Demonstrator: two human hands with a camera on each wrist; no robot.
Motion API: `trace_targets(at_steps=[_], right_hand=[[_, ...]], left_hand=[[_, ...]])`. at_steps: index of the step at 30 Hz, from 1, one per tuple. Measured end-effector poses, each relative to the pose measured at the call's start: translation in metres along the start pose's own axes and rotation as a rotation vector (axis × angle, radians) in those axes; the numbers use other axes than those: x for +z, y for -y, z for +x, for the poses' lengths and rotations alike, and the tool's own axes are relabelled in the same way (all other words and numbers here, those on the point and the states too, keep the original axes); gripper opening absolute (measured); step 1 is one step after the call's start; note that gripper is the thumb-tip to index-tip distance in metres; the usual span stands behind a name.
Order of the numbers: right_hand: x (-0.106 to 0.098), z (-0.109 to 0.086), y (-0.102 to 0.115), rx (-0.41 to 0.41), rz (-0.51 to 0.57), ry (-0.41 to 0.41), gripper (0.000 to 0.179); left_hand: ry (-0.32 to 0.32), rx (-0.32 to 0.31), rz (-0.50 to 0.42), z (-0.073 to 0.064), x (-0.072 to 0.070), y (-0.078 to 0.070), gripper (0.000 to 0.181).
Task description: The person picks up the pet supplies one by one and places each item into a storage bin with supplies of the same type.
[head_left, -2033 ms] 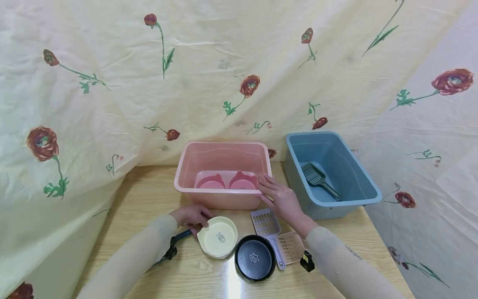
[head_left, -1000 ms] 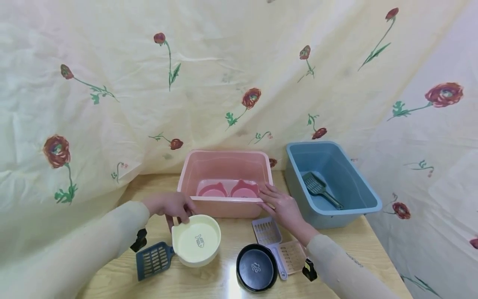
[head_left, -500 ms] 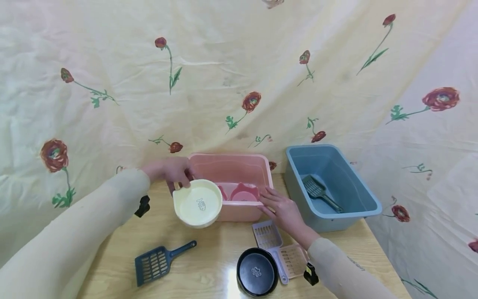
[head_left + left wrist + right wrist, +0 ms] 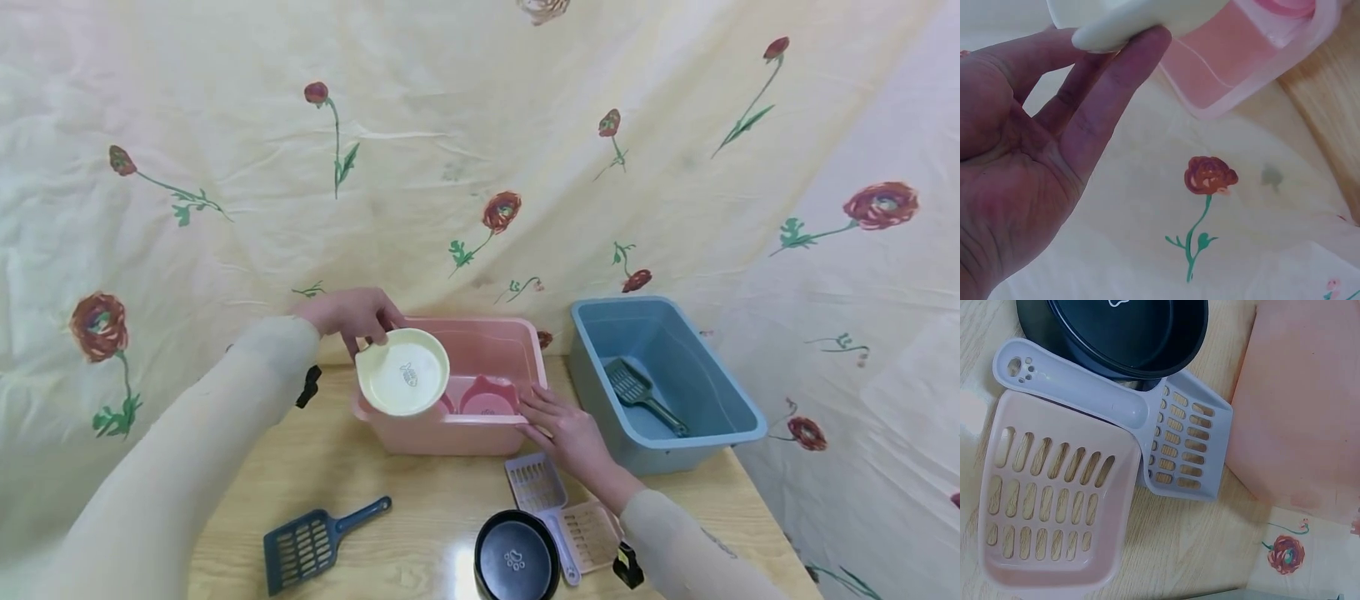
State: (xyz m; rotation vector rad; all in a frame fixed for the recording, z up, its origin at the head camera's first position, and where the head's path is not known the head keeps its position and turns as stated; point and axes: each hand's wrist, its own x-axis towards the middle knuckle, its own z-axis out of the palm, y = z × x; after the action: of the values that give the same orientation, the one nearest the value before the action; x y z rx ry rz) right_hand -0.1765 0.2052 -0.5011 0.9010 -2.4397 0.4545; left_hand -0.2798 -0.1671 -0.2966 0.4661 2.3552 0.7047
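Observation:
My left hand [image 4: 362,318] pinches a cream bowl [image 4: 405,373] with a fish print by its edge, thumb on one side and fingers on the other. The bowl is tilted and overlaps the left part of the pink litter box [image 4: 450,437] in the head view. Inside the box sits a pink bowl [image 4: 487,398] with ear-like points; a second pink one is mostly hidden behind the cream bowl. With fingers extended, my right hand [image 4: 566,429] rests on the box's front right rim. The right wrist view shows no part of the right hand.
A blue litter box [image 4: 723,436] holding a dark green slotted scoop [image 4: 645,396] stands at the right. On the wooden table lie a navy scoop [image 4: 303,546], a lavender scoop [image 4: 1188,437], a pale pink scoop [image 4: 1054,487] and a black bowl [image 4: 517,554]. Flowered cloth hangs behind.
My left hand has lifted the cream bowl off the table and carried it up to the pink litter box, uncovering the navy scoop. The right hand has stayed on the rim.

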Motion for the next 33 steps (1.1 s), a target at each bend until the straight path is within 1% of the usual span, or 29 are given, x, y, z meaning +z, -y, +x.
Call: trace_targets(at_steps=[3, 9, 14, 17, 21, 27, 30, 33], right_hand=[[0.001, 0.000, 0.001, 0.011, -0.001, 0.007, 0.047], [-0.001, -0.003, 0.003, 0.037, -0.003, 0.030, 0.050], [-0.001, -0.002, 0.003, 0.034, -0.014, 0.036, 0.049], [-0.001, -0.001, 0.002, 0.033, -0.020, 0.036, 0.049], [-0.001, -0.001, 0.001, 0.035, -0.013, 0.038, 0.049], [-0.001, 0.000, 0.001, 0.027, -0.005, 0.033, 0.050], [-0.002, 0.000, 0.000, 0.023, -0.007, 0.031, 0.051], [-0.004, 0.001, 0.001, 0.023, -0.015, 0.041, 0.050]], left_hand=[[-0.018, 0.004, 0.008, 0.007, -0.002, 0.002, 0.047], [-0.038, -0.012, -0.005, 0.020, 0.001, 0.006, 0.049], [-0.015, -0.032, -0.016, 0.034, 0.004, 0.015, 0.047], [-0.013, -0.043, -0.021, 0.045, 0.008, 0.022, 0.045], [-0.040, -0.043, -0.017, 0.057, 0.015, 0.030, 0.044], [-0.078, -0.047, 0.034, 0.071, 0.024, 0.041, 0.043], [-0.080, -0.044, 0.058, 0.078, 0.027, 0.045, 0.043], [-0.074, -0.049, 0.053, 0.085, 0.032, 0.048, 0.045]])
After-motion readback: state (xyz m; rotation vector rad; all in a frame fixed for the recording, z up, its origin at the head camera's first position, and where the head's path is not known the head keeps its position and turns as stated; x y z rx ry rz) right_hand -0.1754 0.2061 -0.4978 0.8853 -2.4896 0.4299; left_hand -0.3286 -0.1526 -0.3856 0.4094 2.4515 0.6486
